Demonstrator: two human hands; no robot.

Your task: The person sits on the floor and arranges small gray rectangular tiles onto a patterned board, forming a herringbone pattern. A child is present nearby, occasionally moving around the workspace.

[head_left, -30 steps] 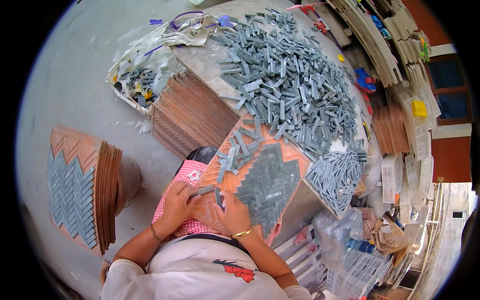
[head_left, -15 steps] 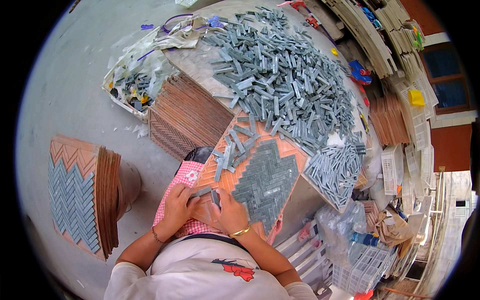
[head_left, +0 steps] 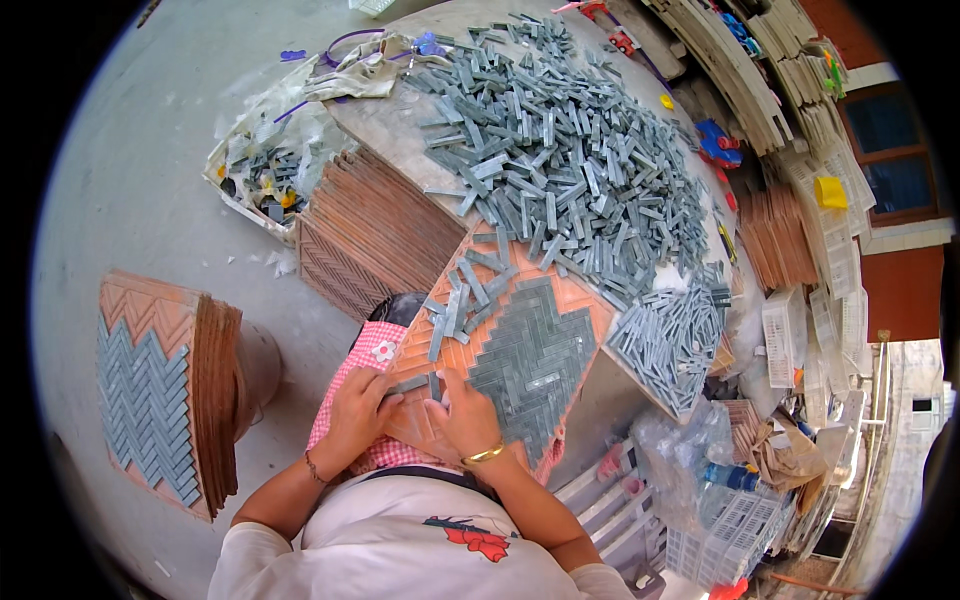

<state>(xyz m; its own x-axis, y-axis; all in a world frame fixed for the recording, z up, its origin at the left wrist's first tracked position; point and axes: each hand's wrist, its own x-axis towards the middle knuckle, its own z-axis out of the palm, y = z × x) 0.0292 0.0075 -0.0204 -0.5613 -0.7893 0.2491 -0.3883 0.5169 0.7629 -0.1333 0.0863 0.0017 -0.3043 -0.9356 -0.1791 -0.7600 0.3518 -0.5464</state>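
Note:
On my lap an orange herringbone-grooved template board (head_left: 420, 425) lies tilted. Dark grey-green stone strips (head_left: 535, 362) fill much of its right side in a herringbone pattern. Near the board's lower left edge, my left hand (head_left: 358, 412) is closed, its thumb and forefinger at the end of a grey strip (head_left: 408, 384). My right hand (head_left: 465, 418) pinches another short strip (head_left: 435, 386) between thumb and forefinger, standing crosswise to the first. Several loose strips (head_left: 462, 310) lie on the board's upper left part.
Beyond the board, a large heap of stone strips (head_left: 570, 160) covers the table, with thinner pieces (head_left: 675, 330) to its right. Stacked brown boards (head_left: 385, 215) and a scrap-filled crate (head_left: 245, 205) stand left. Another board stack (head_left: 215, 400) bears a grey herringbone panel. Plastic crates (head_left: 725, 540) sit at lower right.
My right hand has shifted slightly, and the strip in it has turned more upright and moved closer to the strip by my left hand. My left hand has hardly moved.

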